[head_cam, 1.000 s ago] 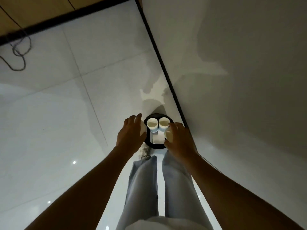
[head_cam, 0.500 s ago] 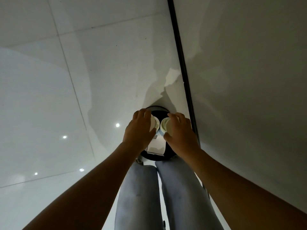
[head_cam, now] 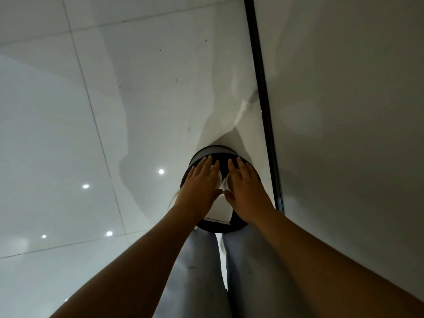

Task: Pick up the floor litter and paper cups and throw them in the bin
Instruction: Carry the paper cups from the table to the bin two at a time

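Your fingers lie straight and flat, left hand and right hand each pressing down on paper cups inside the black bin. White paper is binned too; little seems left.
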Tool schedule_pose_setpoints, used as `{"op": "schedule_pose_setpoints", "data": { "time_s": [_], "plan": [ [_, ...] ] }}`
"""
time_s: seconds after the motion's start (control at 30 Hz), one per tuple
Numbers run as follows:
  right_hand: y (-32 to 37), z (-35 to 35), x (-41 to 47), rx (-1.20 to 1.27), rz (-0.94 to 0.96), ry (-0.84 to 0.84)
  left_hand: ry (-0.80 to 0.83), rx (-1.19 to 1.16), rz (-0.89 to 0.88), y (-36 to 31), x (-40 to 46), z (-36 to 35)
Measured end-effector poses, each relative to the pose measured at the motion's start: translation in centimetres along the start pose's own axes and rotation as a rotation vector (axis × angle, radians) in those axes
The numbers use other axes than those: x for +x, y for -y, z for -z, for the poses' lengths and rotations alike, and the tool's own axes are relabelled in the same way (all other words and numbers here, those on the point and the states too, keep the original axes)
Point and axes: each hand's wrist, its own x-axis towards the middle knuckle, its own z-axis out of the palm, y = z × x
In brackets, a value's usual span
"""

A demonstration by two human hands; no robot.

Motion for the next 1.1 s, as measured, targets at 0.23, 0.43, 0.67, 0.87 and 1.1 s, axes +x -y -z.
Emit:
{"op": "schedule_pose_setpoints", "data": {
  "time_s": [0.23,0.43,0.67,0.87,1.1],
  "plan": [
    [1.9,3.2,-3.1,-0.041,-0.03,-0.065,-0.118,-0.02,0.003,-0.6,-4.5,3.1],
    [9.0,9.3,-12.6,-0.109,0.003,-0.101,-0.219,-0.031,0.074,-2.5,-15.7,10.5],
    [18.2,14.7,-24.5,-0.13,0.096,-0.102,-0.232,-0.066,0.225,-4.2,-30.1,15.8],
    [23.5,15.1,-33.0,-0.361,0.326,-0.047,-0.347,-0.153,0.448,-7.1,-41.2,14.8],
    [30.8,12.7,-40.8,-0.687,0.614,-0.016,-0.511,-0.342,0.703,-8.2,-53.1,10.9]
  ]
}}
